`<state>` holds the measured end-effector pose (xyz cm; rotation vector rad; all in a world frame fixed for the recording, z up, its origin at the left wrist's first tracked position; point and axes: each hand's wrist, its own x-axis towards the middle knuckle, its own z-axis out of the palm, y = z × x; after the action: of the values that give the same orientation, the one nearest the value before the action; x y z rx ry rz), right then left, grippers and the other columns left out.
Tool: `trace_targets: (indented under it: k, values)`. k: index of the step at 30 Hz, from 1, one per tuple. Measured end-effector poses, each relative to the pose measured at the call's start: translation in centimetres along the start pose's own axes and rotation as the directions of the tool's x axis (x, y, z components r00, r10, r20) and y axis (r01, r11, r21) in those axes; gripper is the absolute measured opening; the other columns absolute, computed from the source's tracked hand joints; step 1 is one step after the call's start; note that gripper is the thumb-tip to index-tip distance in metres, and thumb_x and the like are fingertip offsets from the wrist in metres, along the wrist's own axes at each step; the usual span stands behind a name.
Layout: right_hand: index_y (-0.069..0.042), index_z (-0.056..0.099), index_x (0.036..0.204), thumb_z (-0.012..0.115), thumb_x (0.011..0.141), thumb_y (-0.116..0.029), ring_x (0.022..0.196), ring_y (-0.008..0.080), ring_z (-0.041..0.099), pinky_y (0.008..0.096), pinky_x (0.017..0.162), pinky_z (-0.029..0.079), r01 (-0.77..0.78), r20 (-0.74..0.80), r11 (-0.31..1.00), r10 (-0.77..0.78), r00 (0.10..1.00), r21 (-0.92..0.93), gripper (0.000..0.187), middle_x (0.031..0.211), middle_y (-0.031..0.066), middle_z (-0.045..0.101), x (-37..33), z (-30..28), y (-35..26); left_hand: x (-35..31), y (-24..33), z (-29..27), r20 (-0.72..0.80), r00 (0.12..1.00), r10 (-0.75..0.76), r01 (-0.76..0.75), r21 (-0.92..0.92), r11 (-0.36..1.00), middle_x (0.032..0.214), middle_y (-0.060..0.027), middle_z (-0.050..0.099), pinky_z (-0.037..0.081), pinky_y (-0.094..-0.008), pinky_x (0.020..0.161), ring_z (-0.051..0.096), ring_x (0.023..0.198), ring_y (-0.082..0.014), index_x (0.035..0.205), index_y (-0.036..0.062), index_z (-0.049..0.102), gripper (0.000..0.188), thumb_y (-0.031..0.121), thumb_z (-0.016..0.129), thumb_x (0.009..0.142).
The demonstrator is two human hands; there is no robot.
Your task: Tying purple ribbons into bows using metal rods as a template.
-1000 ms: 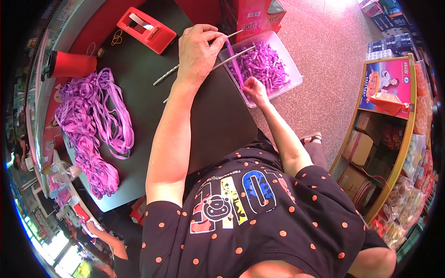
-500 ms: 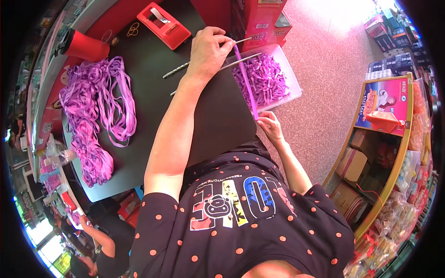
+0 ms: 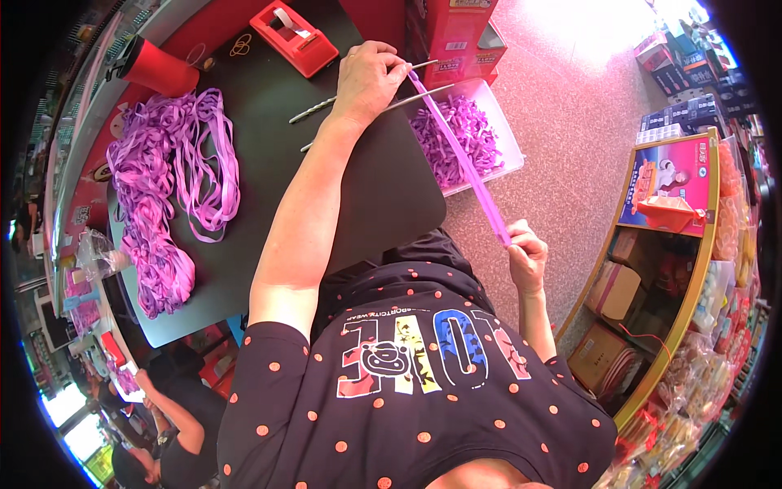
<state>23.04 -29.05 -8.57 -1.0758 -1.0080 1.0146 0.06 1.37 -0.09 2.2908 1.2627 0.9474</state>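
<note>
A purple ribbon [image 3: 461, 155] runs taut on a slant between my two hands. At its far end my left hand [image 3: 371, 81] pinches it beside the upper metal rod [image 3: 314, 111]. The lower metal rod [image 3: 419, 96] passes under that hand and crosses the ribbon. My right hand [image 3: 528, 253] is closed on the ribbon's near end, out past the table's right edge. Below the ribbon, an open clear plastic box [image 3: 511, 151] holds many short purple ribbon pieces [image 3: 444, 151]. A big heap of long purple ribbon loops [image 3: 151, 196] lies on the table's left side.
On the dark table [image 3: 383, 204] are a red tape dispenser [image 3: 303, 47], rubber bands [image 3: 240, 46] and a red cylinder [image 3: 163, 69]. Red cartons [image 3: 452, 45] stand beyond the plastic box. A wooden shelf [image 3: 709, 196] is at right. Another person [image 3: 179, 432] works at lower left.
My right hand has moved right and toward me, drawing the ribbon into a longer, more slanted stretch. My left hand stays nearly in place by the rods. The view has shifted slightly.
</note>
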Motion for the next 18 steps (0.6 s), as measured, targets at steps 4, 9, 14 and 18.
trace_targets:
  k: [4,9,14,18]
  values:
    - [-0.005,0.064,0.077,0.071,0.077,-0.015,0.089,0.0190,0.048,0.0334,0.080,0.036,0.090,-0.047,0.995,-0.092,0.995,-0.051,0.013,0.093,0.0103,0.063,0.0,1.1,-1.5,0.0,0.0,0.2,-0.011,1.000,0.003,-0.003,0.023,1.000,0.108,-0.0069,0.063,0.043,-0.0362,0.089,0.054,0.103,-0.0259,0.085,0.0070,0.073,0.019,0.024,0.067,0.081]
    - [-0.003,0.065,0.080,0.071,0.075,-0.010,0.082,0.0183,0.050,0.0330,0.077,0.037,0.148,0.069,0.989,-0.147,0.987,-0.017,0.010,0.088,0.0090,0.064,0.2,1.6,-3.0,0.1,-0.3,0.4,-0.021,1.000,0.014,-0.013,0.041,0.999,0.107,-0.0051,0.064,0.043,-0.0366,0.089,0.055,0.102,-0.0257,0.084,0.0077,0.073,0.019,0.025,0.066,0.080]
    - [-0.001,0.066,0.095,0.071,0.073,0.002,0.078,0.0159,0.052,0.0280,0.071,0.040,0.065,0.056,0.963,-0.052,0.997,-0.262,0.023,0.087,0.0084,0.064,-0.4,1.5,-4.9,0.0,-0.7,0.9,-0.075,0.996,0.042,-0.039,0.047,0.998,0.101,-0.0031,0.065,0.041,-0.0393,0.088,0.056,0.099,-0.0260,0.079,0.0094,0.073,0.016,0.024,0.066,0.079]
    - [-0.002,0.060,0.111,0.069,0.073,0.007,0.078,0.0138,0.052,0.0252,0.071,0.043,-0.047,-0.135,0.992,0.031,0.990,-0.116,0.040,0.085,0.0068,0.063,-0.7,1.7,-6.2,0.2,-0.8,0.9,-0.068,0.997,0.042,-0.038,0.056,0.998,0.100,-0.0024,0.065,0.041,-0.0396,0.088,0.055,0.100,-0.0259,0.079,0.0097,0.074,0.017,0.023,0.064,0.079]
